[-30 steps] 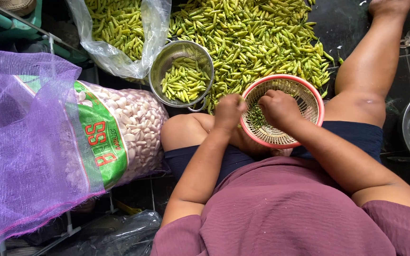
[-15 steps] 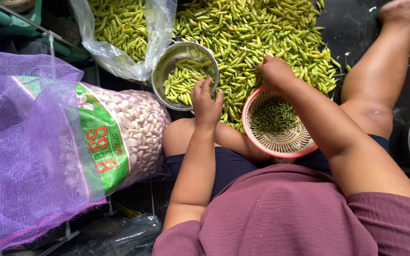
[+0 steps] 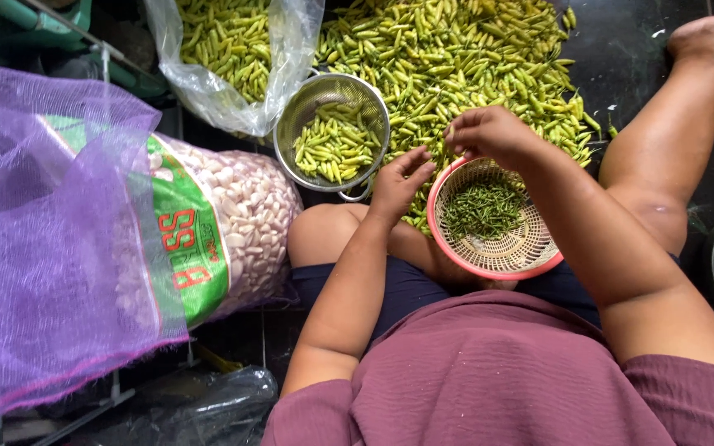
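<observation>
Over the basket [image 3: 522, 252] rim, right hand [image 3: 489, 136] pinches one chilli [image 3: 449, 130] (green, partly hidden); left hand [image 3: 398, 183] hovers open between basket and bowl [image 3: 291, 132]. Stems [image 3: 481, 211] lie in basket, chilli pile [image 3: 464, 58] beyond.

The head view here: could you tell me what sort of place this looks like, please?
Probably a market stall or food-prep floor: a chilli heap on dark tiles, a garlic sack, a metal colander, both hands sorting.
</observation>
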